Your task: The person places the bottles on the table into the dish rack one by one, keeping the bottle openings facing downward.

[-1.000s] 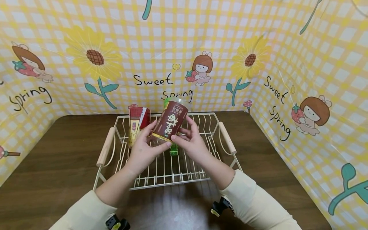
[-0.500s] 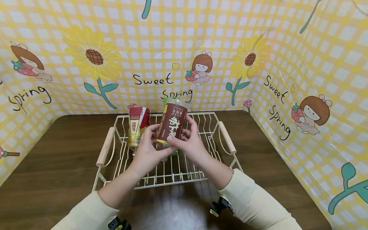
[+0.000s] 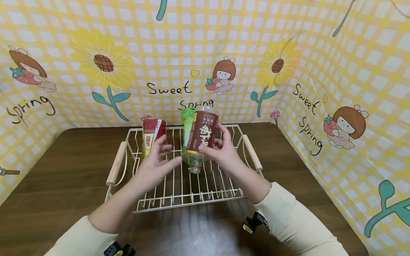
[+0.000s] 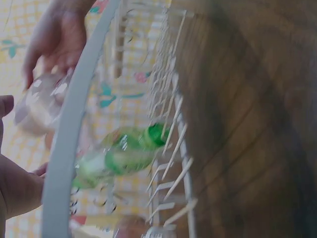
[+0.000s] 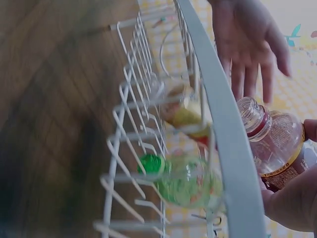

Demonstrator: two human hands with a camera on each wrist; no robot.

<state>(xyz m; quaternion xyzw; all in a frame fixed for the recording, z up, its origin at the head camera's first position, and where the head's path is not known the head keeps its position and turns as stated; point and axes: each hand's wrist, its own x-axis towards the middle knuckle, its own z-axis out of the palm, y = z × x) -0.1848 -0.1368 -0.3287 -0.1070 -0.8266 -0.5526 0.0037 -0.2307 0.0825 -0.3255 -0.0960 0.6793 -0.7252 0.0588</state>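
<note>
My right hand (image 3: 224, 153) grips a clear plastic drink bottle (image 3: 203, 129) with a maroon label. The bottle is upside down, its bare threaded neck (image 5: 255, 119) pointing downward above the wire rack (image 3: 179, 205). Off to its left, my left hand (image 3: 152, 172) is apart from the bottle, fingers loosely spread and holding nothing. Behind the maroon bottle, a green bottle (image 3: 187, 117) stands cap-down in the rack, partly hidden. A red and yellow bottle (image 3: 148, 135) leans neck-down in the rack's left part, near my left fingers.
The rack's wooden handles (image 3: 116, 163) stick up at both sides, with its wire prongs in between. It stands on a dark wooden table (image 3: 73, 170). A yellow checked cloth (image 3: 179, 53) with printed flowers closes off the back and sides.
My left hand has let go of the maroon-labelled bottle and drawn back left. The right hand has moved it slightly right, and it has turned from tilted to nearly vertical.
</note>
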